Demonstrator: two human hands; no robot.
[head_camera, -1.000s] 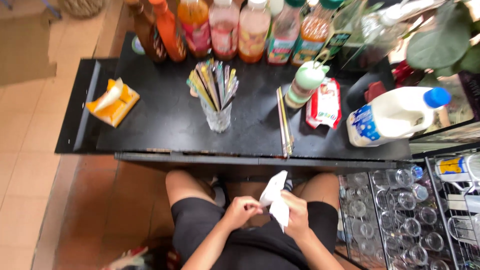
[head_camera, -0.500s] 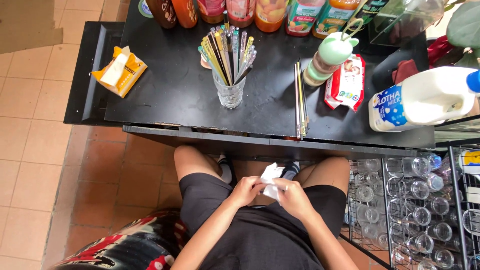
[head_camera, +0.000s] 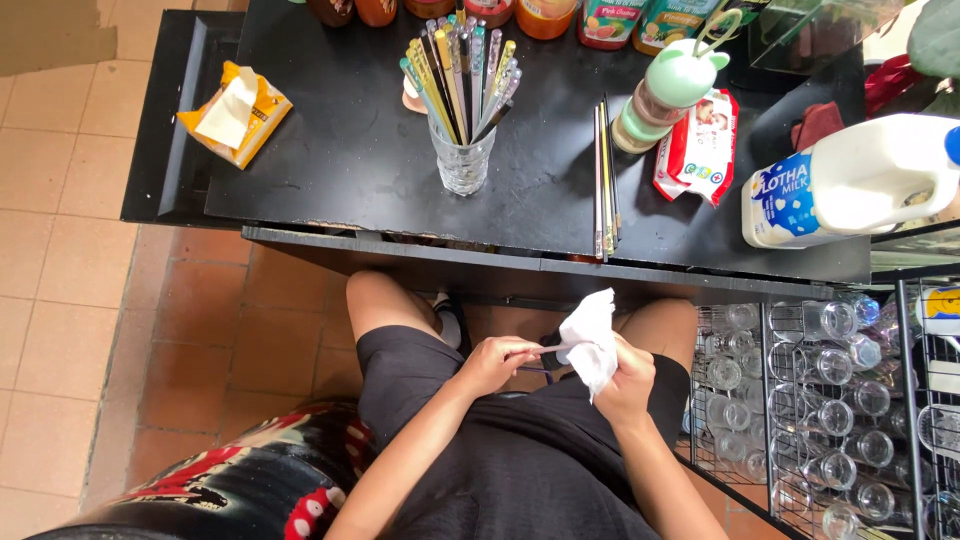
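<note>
We see the black counter (head_camera: 380, 170) spread across the top of the view, its goods pushed toward the far and right edges so the near strip stays free for work; the white milk jug (head_camera: 860, 180) lies on its side at the right end, probably because it fits under the shelf that way. Below the counter's right end the wire rack (head_camera: 765, 400) holds rows of clear glasses, kept low and close to the seat. On the left ledge sits the yellow tissue pack (head_camera: 235, 110), one sheet already pulled up for easy taking. In the middle the glass tumbler (head_camera: 462, 160) keeps coloured straws standing upright, and a bundle of loose straws (head_camera: 604, 180) lies flat just to its right, near the green-lidded bottle (head_camera: 665, 95) and the red-and-white wipes packet (head_camera: 700, 145). We sit with knees under the counter and both forearms drawn in over the lap, elbows bent. Our right hand (head_camera: 625, 385) is closed around a white tissue (head_camera: 590, 340), which wraps the end of a thin dark straw-like rod (head_camera: 540, 350), seemingly to wipe it. Our left hand (head_camera: 495, 362) is curled, pinching that rod's other end to steady it, level above the thighs.
</note>
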